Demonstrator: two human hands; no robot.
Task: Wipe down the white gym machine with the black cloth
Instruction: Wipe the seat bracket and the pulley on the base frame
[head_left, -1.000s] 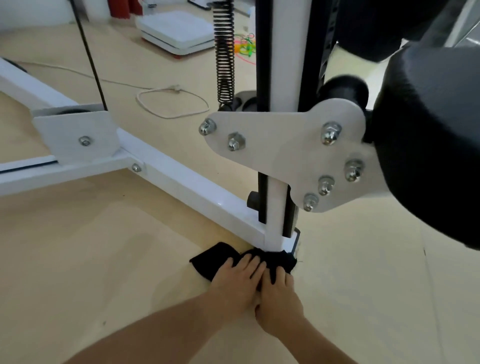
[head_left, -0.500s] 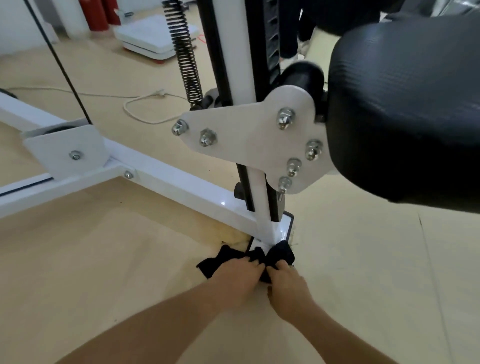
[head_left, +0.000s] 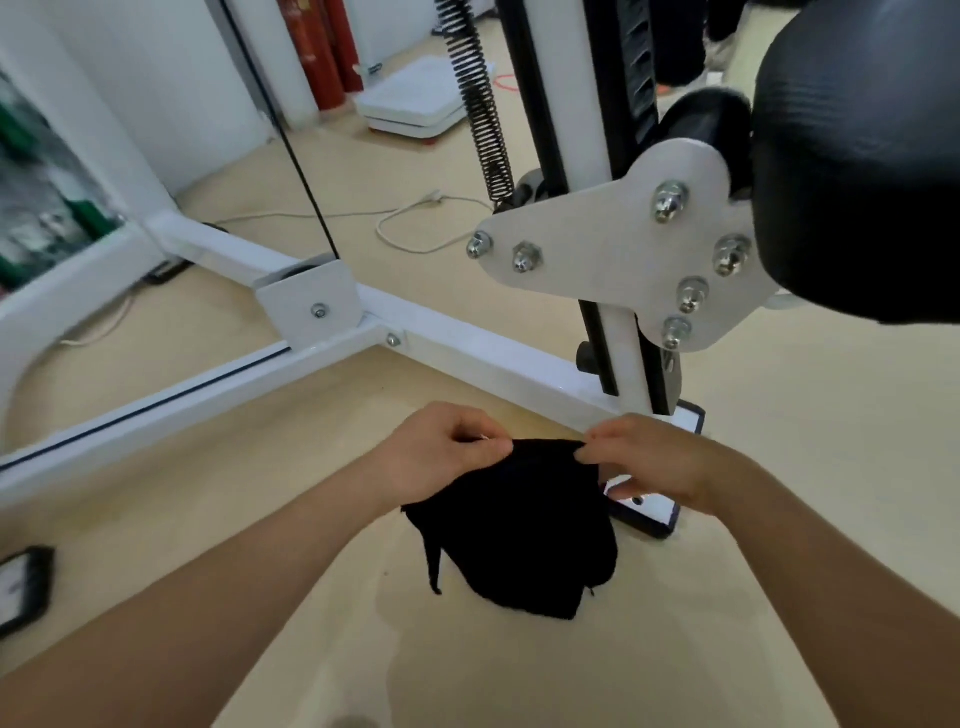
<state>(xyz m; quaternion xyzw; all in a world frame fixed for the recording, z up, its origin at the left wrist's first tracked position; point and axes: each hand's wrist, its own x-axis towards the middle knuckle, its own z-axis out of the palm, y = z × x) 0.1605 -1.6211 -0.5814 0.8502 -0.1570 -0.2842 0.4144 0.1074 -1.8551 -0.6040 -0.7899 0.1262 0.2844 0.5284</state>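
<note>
The black cloth (head_left: 524, 525) hangs in the air above the floor, held by its top edge. My left hand (head_left: 441, 457) pinches the cloth's upper left corner and my right hand (head_left: 654, 462) pinches its upper right corner. Behind them stands the white gym machine (head_left: 467, 358): a white floor bar running from left to the upright post, with a bolted white plate (head_left: 623, 244) on the post. The post's white foot with black edging (head_left: 649, 512) shows just under my right hand.
A black padded seat (head_left: 862, 156) overhangs at the upper right. A black spring (head_left: 480, 98) and a thin black cable (head_left: 291, 140) run up beside the post. A white cord (head_left: 410, 228) lies on the beige floor behind, near a white scale (head_left: 410, 104).
Both hands have lifted the cloth off the base of the post and raised it toward me, spreading it between them. The view has shifted left.
</note>
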